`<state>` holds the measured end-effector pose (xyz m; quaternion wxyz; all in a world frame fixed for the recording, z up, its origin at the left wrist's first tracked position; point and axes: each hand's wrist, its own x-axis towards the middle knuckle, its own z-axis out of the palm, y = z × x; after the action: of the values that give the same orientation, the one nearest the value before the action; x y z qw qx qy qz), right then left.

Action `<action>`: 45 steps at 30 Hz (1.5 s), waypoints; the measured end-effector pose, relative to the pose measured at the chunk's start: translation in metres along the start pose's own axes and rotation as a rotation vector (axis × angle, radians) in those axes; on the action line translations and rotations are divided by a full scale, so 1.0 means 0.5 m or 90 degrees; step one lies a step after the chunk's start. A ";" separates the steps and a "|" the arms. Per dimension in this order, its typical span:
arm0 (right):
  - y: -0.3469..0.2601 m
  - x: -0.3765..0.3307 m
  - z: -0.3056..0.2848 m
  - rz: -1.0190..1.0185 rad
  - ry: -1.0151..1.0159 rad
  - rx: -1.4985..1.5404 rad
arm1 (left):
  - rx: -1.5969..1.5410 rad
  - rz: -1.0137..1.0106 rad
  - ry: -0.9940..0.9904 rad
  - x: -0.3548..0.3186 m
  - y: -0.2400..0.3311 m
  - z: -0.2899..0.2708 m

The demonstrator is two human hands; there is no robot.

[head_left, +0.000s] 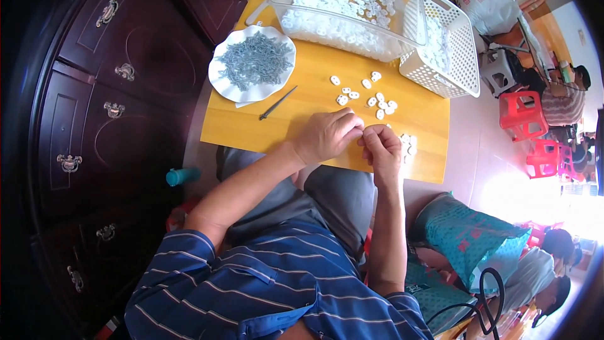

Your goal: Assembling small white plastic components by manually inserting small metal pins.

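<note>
- Loose white two-hole pieces [380,114]: right of centre, just above right hand [385,149], the nearer one; ovals, long axes mixed.
- Left hand [326,135] mid-frame, knuckles up, fingertips close against right's.
- Both hands' fingers curled inward; can't tell remaining gap or anything held.

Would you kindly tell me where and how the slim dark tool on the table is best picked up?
Probably the thicker end of the slim dark tool, pinched by the left hand from the person's side: it lies flat, thin tip pointing away to the right.
</note>
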<state>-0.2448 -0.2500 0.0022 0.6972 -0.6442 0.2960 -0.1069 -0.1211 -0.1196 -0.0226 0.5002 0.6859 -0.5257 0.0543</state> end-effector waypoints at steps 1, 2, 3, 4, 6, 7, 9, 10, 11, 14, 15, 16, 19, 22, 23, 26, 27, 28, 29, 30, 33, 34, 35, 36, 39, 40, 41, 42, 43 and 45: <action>0.006 0.001 0.003 -0.010 0.011 0.028 | 0.000 0.000 0.001 0.000 -0.002 0.001; 0.011 0.002 0.007 -0.021 0.022 0.057 | -0.050 -0.042 0.002 0.000 -0.004 0.002; 0.017 0.005 0.013 -0.022 0.021 0.056 | -0.099 -0.083 0.004 0.001 -0.005 0.002; 0.022 0.008 0.020 -0.057 0.035 0.068 | -0.098 -0.083 0.005 0.002 -0.007 0.001; 0.022 0.009 0.031 -0.094 0.049 0.079 | -0.173 -0.173 -0.038 0.004 -0.008 -0.002; 0.014 0.007 0.037 -0.091 0.053 0.096 | -0.172 -0.173 -0.037 0.005 -0.009 -0.005; 0.009 0.008 0.045 -0.088 0.055 0.113 | -0.187 -0.198 -0.051 0.007 -0.008 -0.012; 0.011 0.008 0.047 -0.082 0.060 0.117 | -0.186 -0.197 -0.049 0.008 -0.008 -0.012; 0.011 0.009 0.049 -0.076 0.065 0.122 | -0.198 -0.202 -0.048 0.008 -0.008 -0.013; 0.010 0.007 0.056 -0.072 0.073 0.150 | -0.212 -0.206 -0.044 0.009 -0.008 -0.016; 0.010 0.009 0.059 -0.073 0.071 0.150 | -0.215 -0.207 -0.044 0.009 -0.008 -0.017; 0.011 0.011 0.061 -0.085 0.074 0.144 | -0.214 -0.207 -0.043 0.009 -0.009 -0.018; 0.016 0.017 0.065 -0.098 0.078 0.131 | -0.220 -0.213 -0.045 0.007 -0.016 -0.016; 0.025 0.028 0.064 -0.111 0.076 0.111 | -0.209 -0.196 -0.042 0.005 -0.021 -0.013; 0.026 0.032 0.063 -0.124 0.074 0.100 | -0.206 -0.187 -0.035 0.005 -0.022 -0.012; 0.000 0.036 0.052 -0.122 0.092 0.089 | -0.226 -0.201 -0.018 -0.002 -0.025 -0.012; 0.005 0.046 0.044 -0.138 0.099 0.052 | -0.249 -0.223 -0.008 -0.005 -0.027 -0.013; 0.013 0.059 0.036 -0.138 0.101 0.051 | -0.250 -0.222 -0.009 -0.004 -0.025 -0.014; 0.020 0.071 0.029 -0.194 0.106 -0.097 | -0.301 -0.244 0.037 -0.002 -0.023 -0.014; 0.029 0.080 0.023 -0.249 0.111 -0.245 | -0.353 -0.266 0.082 -0.001 -0.022 -0.016; -0.003 0.075 0.043 -0.286 0.126 -0.426 | -0.421 -0.321 0.097 0.001 -0.023 -0.030; -0.006 0.078 0.046 -0.309 0.129 -0.508 | -0.421 -0.320 0.099 0.001 -0.025 -0.032; -0.010 0.080 0.050 -0.311 0.128 -0.509 | -0.443 -0.337 0.096 0.001 -0.027 -0.032; -0.017 0.081 0.055 -0.299 0.126 -0.536 | -0.466 -0.353 0.093 0.001 -0.030 -0.033; -0.027 0.086 0.058 -0.276 0.123 -0.581 | -0.499 -0.372 0.078 0.001 -0.036 -0.032; -0.029 0.087 0.059 -0.266 0.120 -0.595 | -0.500 -0.371 0.079 0.000 -0.039 -0.033; -0.030 0.089 0.057 -0.266 0.119 -0.596 | -0.534 -0.385 0.069 0.000 -0.042 -0.034; -0.029 0.090 0.053 -0.266 0.132 -0.601 | -0.568 -0.398 0.059 -0.001 -0.045 -0.034; -0.029 0.090 0.049 -0.265 0.144 -0.607 | -0.570 -0.399 0.060 -0.002 -0.047 -0.035; -0.030 0.088 0.034 -0.292 0.151 -0.580 | -0.698 -0.446 0.039 -0.004 -0.053 -0.035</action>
<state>-0.1964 -0.2613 0.0044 0.2667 -0.9138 0.2406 -0.1897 -0.0935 -0.1065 -0.0319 0.7802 0.4606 -0.2078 -0.3688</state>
